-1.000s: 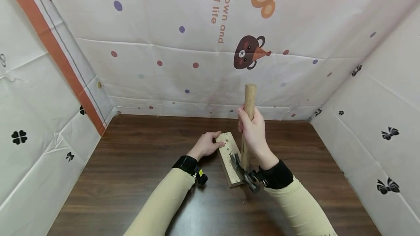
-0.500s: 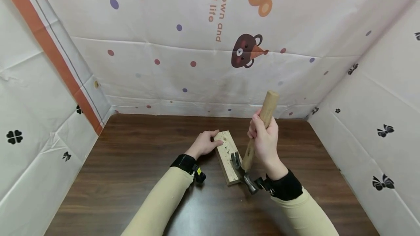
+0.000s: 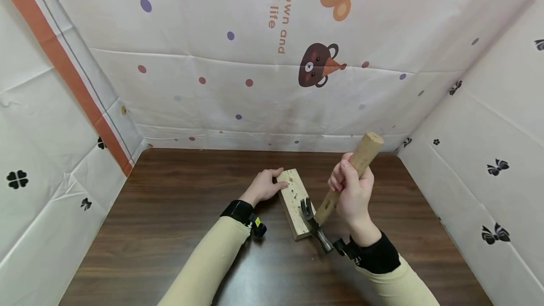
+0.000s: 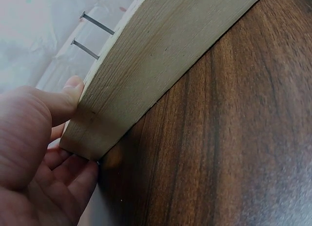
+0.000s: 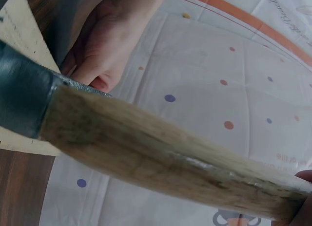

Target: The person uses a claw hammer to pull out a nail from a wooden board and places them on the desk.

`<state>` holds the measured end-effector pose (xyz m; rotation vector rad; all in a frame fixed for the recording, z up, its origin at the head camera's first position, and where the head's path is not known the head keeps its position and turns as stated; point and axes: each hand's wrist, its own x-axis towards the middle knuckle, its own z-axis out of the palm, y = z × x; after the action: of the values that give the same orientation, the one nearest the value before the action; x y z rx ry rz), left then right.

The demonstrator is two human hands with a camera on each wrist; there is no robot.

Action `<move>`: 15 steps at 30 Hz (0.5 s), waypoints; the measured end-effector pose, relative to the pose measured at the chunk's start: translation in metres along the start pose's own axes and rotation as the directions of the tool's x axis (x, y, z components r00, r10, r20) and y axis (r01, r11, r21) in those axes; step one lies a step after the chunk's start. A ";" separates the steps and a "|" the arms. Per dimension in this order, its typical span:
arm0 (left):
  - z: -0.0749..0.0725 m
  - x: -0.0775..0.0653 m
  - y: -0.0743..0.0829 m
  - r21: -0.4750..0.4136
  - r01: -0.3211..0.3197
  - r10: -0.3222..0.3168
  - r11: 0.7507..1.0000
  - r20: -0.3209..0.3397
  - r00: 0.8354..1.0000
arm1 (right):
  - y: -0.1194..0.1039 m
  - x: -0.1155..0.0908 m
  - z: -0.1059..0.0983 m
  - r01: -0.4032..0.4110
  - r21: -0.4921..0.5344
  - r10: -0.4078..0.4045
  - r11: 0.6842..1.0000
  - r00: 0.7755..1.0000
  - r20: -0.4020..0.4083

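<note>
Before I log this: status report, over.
Left hand grips board at far end. Right hand grips hammer, claw over board. Nails protrude from board.

Two forearms wear long, plain sleeves in pale yellowish cream. The left sleeve [image 3: 204,261] fits closely along the arm; the right sleeve [image 3: 401,283] matches it in colour. Each meets a wide, matt black band at the wrist: left band [image 3: 236,212], right band [image 3: 379,254]. A small black left device [image 3: 259,229], marked with a bright yellow patch [image 3: 257,222], is fixed to one; a similar dark right device [image 3: 345,249] is on the other. Left hand [image 3: 264,186] and right hand [image 3: 355,191] are bare.
</note>
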<state>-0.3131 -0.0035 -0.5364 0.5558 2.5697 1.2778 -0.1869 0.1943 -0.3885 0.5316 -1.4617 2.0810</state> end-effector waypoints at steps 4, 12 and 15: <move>-0.001 0.000 0.001 -0.015 0.003 -0.003 1.000 -0.009 1.000 | -0.005 -0.004 -0.003 0.050 0.054 -0.049 0.997 0.999 -0.025; -0.001 -0.002 0.004 -0.016 0.019 -0.019 1.000 0.000 1.000 | -0.017 -0.018 -0.010 0.142 0.153 -0.139 0.978 0.990 -0.033; -0.001 -0.002 0.005 -0.012 0.018 -0.018 1.000 -0.001 1.000 | -0.019 -0.021 -0.012 0.167 0.205 -0.162 0.964 0.986 -0.041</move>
<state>-0.3109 -0.0026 -0.5319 0.5288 2.5599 1.2877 -0.1590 0.2064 -0.3915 0.6828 -1.1500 2.1103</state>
